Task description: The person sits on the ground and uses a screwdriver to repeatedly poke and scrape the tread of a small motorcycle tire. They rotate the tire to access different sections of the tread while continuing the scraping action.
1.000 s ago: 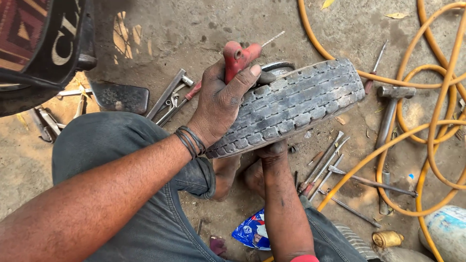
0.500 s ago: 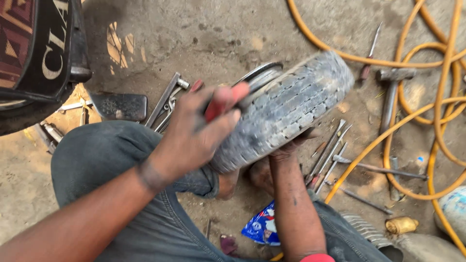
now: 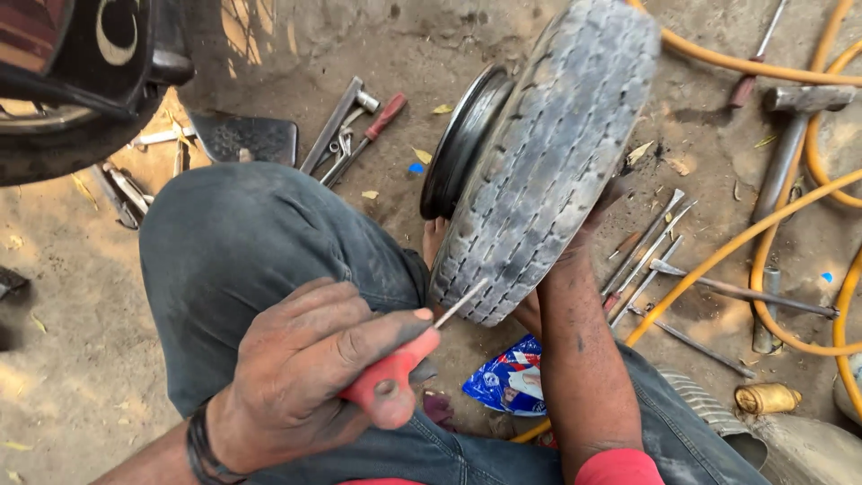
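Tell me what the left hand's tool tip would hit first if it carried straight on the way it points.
Probably the tyre. The left hand holds a red-handled tool whose thin metal shaft aims up and right, its tip right beside the tread's lower edge. Depth is unclear, so whether it touches already cannot be told.

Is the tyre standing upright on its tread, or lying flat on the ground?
Upright. The tyre stands on edge, tread facing the camera, its black rim showing on one side; the right hand props it from behind.

packet (image 3: 507,382) — crumpled, blue-white-red | ground, between knees — under tyre
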Demonstrator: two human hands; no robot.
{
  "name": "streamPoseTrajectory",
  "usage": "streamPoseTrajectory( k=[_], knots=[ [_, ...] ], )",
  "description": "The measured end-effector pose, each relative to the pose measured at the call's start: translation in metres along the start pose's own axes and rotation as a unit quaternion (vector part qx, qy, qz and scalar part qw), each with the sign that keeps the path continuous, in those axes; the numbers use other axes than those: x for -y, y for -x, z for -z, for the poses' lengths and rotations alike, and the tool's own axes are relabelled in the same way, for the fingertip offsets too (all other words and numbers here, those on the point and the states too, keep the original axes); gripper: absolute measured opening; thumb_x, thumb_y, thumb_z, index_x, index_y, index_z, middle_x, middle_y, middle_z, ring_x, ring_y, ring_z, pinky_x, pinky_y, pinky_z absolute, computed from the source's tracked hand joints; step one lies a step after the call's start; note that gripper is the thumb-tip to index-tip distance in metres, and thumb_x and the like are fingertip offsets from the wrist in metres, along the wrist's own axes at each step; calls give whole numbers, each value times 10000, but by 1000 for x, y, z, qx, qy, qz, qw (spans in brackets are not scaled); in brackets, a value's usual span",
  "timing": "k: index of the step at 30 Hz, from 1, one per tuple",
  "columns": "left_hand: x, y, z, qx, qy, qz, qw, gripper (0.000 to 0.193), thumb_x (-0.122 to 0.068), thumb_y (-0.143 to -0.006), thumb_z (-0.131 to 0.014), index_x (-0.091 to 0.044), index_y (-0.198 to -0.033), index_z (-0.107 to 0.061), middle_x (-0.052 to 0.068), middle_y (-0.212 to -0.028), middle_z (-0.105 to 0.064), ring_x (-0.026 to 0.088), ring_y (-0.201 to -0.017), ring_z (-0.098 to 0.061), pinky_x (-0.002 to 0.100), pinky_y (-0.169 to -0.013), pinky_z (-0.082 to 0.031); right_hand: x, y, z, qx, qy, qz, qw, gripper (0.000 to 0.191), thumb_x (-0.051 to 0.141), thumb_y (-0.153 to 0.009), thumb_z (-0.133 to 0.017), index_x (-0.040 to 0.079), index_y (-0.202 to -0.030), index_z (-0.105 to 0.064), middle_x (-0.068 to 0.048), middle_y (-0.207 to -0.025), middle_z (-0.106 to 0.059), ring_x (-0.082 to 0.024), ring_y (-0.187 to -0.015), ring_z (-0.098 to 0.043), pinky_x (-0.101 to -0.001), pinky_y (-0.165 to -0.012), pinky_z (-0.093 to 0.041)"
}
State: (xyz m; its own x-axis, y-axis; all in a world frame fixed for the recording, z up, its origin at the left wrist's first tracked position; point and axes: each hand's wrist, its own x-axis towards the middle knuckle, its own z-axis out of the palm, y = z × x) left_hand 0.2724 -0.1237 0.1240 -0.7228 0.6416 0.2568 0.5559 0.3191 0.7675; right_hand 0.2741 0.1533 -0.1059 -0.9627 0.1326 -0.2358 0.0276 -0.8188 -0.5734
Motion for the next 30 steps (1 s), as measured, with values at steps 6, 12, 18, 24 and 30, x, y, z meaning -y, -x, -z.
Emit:
streamPoseTrajectory(
  k=[6, 12, 18, 24, 30],
  knots=[
    [5, -18, -8, -8, 7, -17, 1000, 400, -232, -880, -832, -32, -1199, -696, 19, -765, -569, 178, -660, -584, 351, -623, -463, -10, 0, 22, -1, -9, 15, 1000, 1173, 797, -722, -767, 136, -1610, -377, -117, -1593, -478, -310, -1437, -498, -536, -1211, -449],
    [8, -25, -15, 17, -5, -19, 1000, 424, -259, -903, -823, -30, -1236, -695, 14, -769, -561, 182, -688, -584, 353, -635, -463, -11, 1, 24, -15, -16, 2, 1000, 1185, 797, -716, -776, 130, -1612, -382, -119, -1585, -483, -311, -1429, -498, -535, -1204, -446],
    [7, -20, -14, -5, -14, 5, 1000, 431, -312, -907, -808, -72, -1248, -699, 17, -818, -604, 156, -726, -623, 341, -661, -495, -11, 0, 15, -30, 1, -2, 1000, 1218, 819, -668, -780, 120, -1583, -384, -147, -1564, -483, -335, -1424, -492, -566, -1185, -450],
    [0, -19, -13, -15, -44, 28, 998, 366, -166, -910, -809, -29, -1227, -688, 66, -978, -719, 206, -886, -738, 347, -768, -572, -11, -1, 11, -21, -1, -15, 1000, 1239, 825, -669, -769, 107, -1597, -370, -157, -1578, -470, -354, -1436, -479, -568, -1205, -433],
    [0, -15, -16, -30, -40, 72, 996, 416, -89, -841, -829, 0, -1212, -664, 103, -974, -724, 230, -889, -761, 333, -769, -607, -15, -7, 17, -4, 0, -7, 1000, 1218, 806, -706, -769, 71, -1596, -381, -171, -1564, -496, -341, -1417, -517, -544, -1196, -462]
  ],
)
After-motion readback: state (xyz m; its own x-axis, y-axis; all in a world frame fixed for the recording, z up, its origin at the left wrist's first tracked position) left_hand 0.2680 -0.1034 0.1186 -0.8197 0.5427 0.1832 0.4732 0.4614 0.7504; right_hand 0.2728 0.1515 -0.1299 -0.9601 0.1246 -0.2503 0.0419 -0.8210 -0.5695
